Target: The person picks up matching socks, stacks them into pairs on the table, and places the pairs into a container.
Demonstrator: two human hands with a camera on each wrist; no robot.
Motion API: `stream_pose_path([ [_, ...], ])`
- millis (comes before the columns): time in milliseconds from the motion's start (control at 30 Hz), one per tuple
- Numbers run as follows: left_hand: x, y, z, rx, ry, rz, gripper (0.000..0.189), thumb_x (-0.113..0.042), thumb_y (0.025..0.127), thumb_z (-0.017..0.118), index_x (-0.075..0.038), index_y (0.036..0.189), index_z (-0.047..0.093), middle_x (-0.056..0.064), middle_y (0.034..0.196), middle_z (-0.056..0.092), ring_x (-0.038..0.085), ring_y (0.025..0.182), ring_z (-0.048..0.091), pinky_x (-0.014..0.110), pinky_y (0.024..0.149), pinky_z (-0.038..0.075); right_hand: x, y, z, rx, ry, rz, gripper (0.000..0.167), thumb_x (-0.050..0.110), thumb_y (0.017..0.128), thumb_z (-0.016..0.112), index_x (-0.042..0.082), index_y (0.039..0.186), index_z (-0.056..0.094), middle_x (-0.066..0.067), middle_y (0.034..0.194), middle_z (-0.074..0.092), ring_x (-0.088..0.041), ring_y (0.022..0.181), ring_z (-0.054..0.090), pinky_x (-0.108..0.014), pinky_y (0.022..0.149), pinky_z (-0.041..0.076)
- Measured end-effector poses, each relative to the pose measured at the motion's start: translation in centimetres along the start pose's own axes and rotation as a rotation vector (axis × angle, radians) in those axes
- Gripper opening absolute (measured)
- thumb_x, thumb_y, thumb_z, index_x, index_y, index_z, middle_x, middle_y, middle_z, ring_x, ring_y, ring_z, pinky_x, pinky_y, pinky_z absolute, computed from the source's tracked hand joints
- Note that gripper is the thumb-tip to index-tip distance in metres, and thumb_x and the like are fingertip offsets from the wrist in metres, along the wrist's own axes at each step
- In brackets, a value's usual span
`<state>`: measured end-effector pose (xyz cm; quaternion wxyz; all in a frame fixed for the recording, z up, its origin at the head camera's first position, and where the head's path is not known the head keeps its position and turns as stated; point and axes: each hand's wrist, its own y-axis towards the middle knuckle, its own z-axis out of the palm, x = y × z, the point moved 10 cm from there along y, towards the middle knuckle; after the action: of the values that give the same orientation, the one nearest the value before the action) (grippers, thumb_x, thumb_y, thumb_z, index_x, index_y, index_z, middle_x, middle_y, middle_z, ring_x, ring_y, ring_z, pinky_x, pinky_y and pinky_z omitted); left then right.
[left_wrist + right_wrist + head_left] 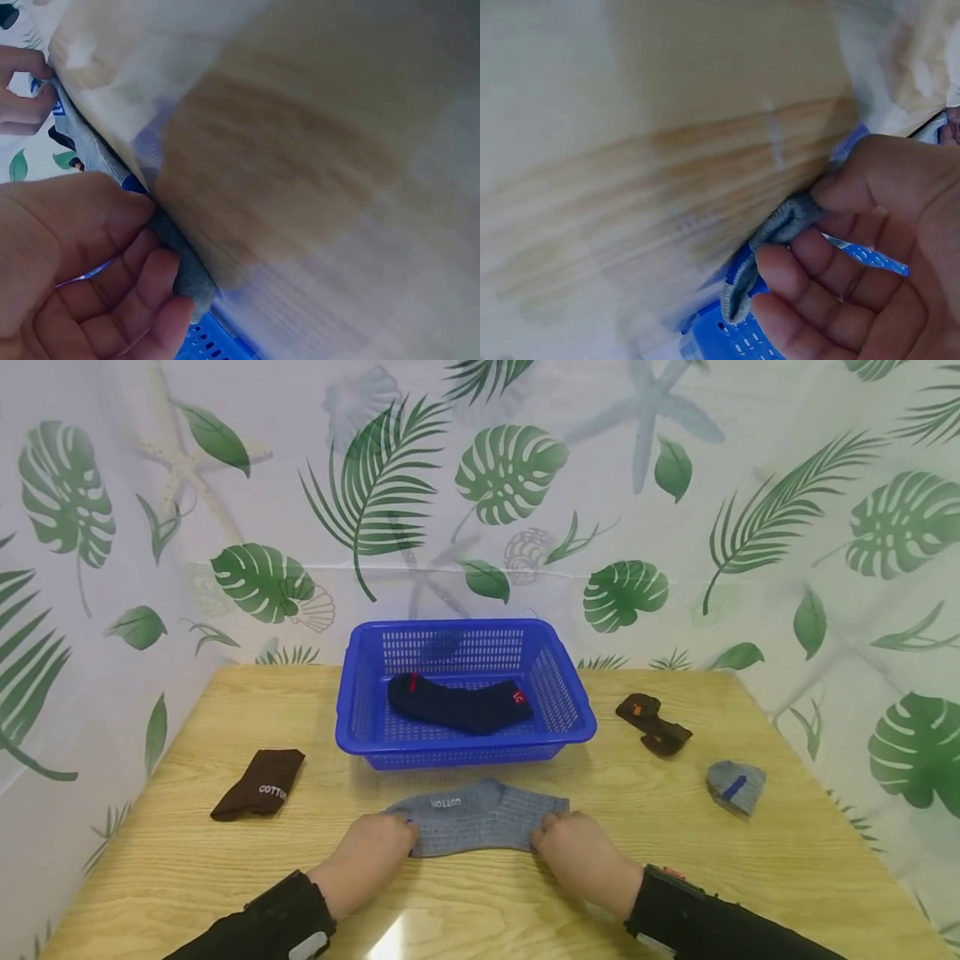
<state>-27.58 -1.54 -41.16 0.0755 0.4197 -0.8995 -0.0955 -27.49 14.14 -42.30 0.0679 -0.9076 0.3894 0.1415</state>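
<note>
A grey sock (472,818) with white lettering lies stretched sideways on the wooden table, in front of the blue basket. At its toe end on the left, my left hand (375,852) pinches the fabric between thumb and fingers. My right hand (581,860) pinches the cuff end on the right. Seen from the left wrist, the sock (176,259) runs along under the thumb, with a dark blue patch by the thumb tip. In the right wrist view the ribbed cuff opening (769,232) shows beside the fingers.
The blue plastic basket (465,747) stands behind the sock, holding a black sock (461,703) with red marks. To the left lies a folded brown sock (262,783). On the right are a bunched brown sock (654,724) and a balled grey sock (737,787). A leaf-print sheet (540,593) hangs behind.
</note>
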Motion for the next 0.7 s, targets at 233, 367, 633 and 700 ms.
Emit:
stream_pose_path([
  [233, 2.2, 0.0, -1.3, -0.011, -0.150, -0.096, 0.019, 0.001, 0.068, 0.063, -0.013, 0.065, 0.050, -0.001, 0.065, 0.049, 0.016, 0.056, 0.049, 0.032, 0.046, 0.042, -1.1, -0.6, -1.4, -0.144, 0.099, 0.011, 0.010, 0.007, 0.074, 0.069, 0.010, 0.082, 0.064, -0.002, 0.072, 0.054, -0.020, 0.066, 0.053, -0.031, 0.054, 0.045],
  [367, 4.2, -0.2, -3.0, -0.012, -0.359, -0.181, 0.015, -0.004, 0.074, 0.064, -0.016, 0.073, 0.054, -0.006, 0.072, 0.052, 0.009, 0.062, 0.049, 0.027, 0.054, 0.044, -2.5, -1.5, -3.4, -0.317, 0.191, 0.034, 0.015, 0.009, 0.069, 0.065, 0.012, 0.078, 0.054, 0.003, 0.073, 0.044, -0.014, 0.065, 0.041, -0.028, 0.057, 0.039],
  [633, 7.1, -0.8, -2.0, 0.066, -1.061, -0.413, 0.009, -0.009, 0.099, 0.051, -0.002, 0.097, 0.056, 0.001, 0.080, 0.051, 0.014, 0.069, 0.046, 0.029, 0.061, 0.042, -7.0, -2.2, -3.6, -0.298, 0.910, 0.309, 0.009, 0.003, 0.089, 0.054, 0.012, 0.088, 0.053, 0.010, 0.066, 0.046, -0.001, 0.056, 0.037, -0.021, 0.051, 0.034],
  [700, 7.5, -1.0, -0.6, 0.078, -1.240, -0.512, 0.014, -0.010, 0.100, 0.048, 0.002, 0.101, 0.056, 0.003, 0.084, 0.052, 0.013, 0.071, 0.049, 0.028, 0.061, 0.045, -7.6, -1.8, -2.5, -0.243, 1.091, 0.377, 0.002, 0.005, 0.094, 0.053, 0.007, 0.093, 0.054, 0.006, 0.066, 0.046, -0.005, 0.057, 0.039, -0.023, 0.054, 0.035],
])
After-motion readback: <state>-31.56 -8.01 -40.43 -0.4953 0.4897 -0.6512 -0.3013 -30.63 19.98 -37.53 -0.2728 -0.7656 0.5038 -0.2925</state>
